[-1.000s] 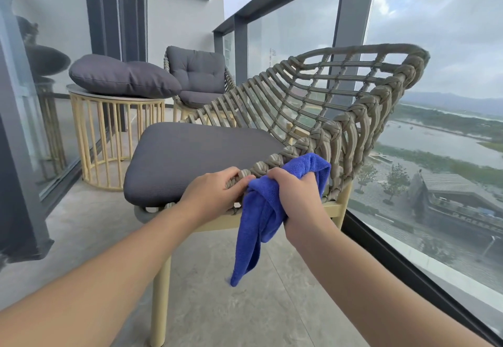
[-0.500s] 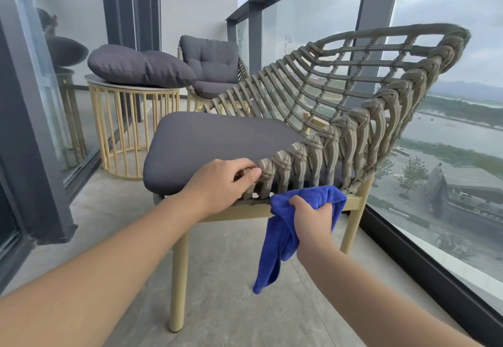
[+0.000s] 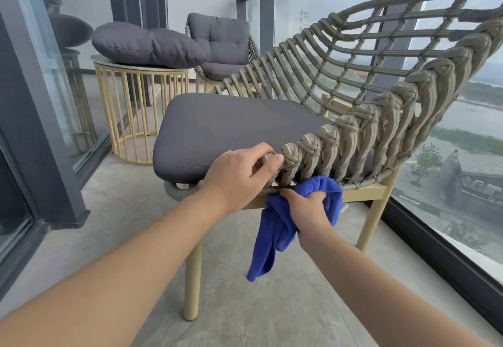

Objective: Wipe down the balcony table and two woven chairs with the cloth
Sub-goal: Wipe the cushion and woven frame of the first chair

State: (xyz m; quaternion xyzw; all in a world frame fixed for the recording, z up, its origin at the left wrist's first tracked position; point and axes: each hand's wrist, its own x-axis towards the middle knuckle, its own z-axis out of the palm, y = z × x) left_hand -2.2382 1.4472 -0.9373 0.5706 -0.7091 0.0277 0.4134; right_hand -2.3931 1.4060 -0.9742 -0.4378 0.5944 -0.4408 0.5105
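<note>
Two hands work at the front corner of the near woven chair [image 3: 362,96]. Left hand [image 3: 239,175] grips the end of the woven rim, fingers curled over the cord beside the grey seat cushion [image 3: 231,129]. Right hand [image 3: 307,208] holds the bunched blue cloth [image 3: 275,227] in a closed fist, pressed against the underside of the weave at the chair's yellow frame; a loose tail of cloth hangs toward the floor. Second woven chair [image 3: 220,44] stands at the far end by the glass railing [image 3: 304,14]. Round table [image 3: 136,96] sits between the chairs, with a grey cushion [image 3: 147,44] lying on its top.
</note>
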